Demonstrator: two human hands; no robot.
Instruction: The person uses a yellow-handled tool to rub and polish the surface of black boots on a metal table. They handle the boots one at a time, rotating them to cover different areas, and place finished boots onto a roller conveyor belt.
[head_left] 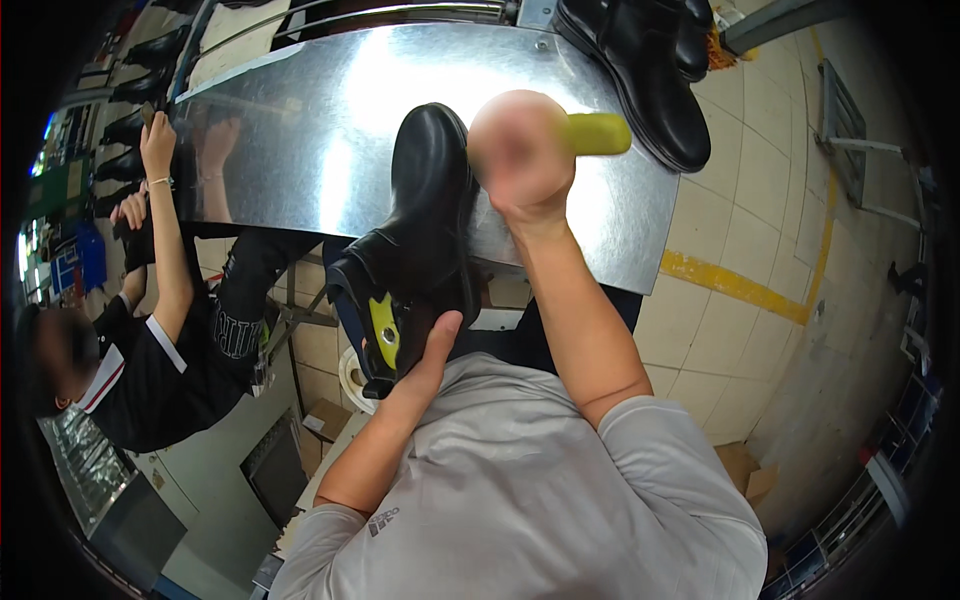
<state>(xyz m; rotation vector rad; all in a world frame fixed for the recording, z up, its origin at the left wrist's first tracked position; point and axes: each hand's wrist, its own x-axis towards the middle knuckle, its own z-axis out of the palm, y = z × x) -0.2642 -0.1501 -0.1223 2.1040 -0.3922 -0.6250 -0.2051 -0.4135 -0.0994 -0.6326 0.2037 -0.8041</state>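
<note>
A black leather boot (425,185) lies with its toe on the metal tabletop and its shaft toward me. From the shaft opening shows a yellow-green shoe last (383,330) with a metal-ringed hole. My left hand (428,365) grips the shaft, thumb on the near side, its other fingers hidden by the boot. Over the table, beside the boot's toe, my right hand (525,150) is closed round a yellow-green handle-like piece (600,134), which sticks out to the right. The hand is blurred, so the rest of that piece cannot be made out.
More black boots (650,80) stand at the table's far right corner. The shiny metal table (290,130) ends just short of my lap. On the left a co-worker (160,370) in a black shirt reaches toward a rack of black shoes (150,85). Tiled floor (710,240) lies to the right.
</note>
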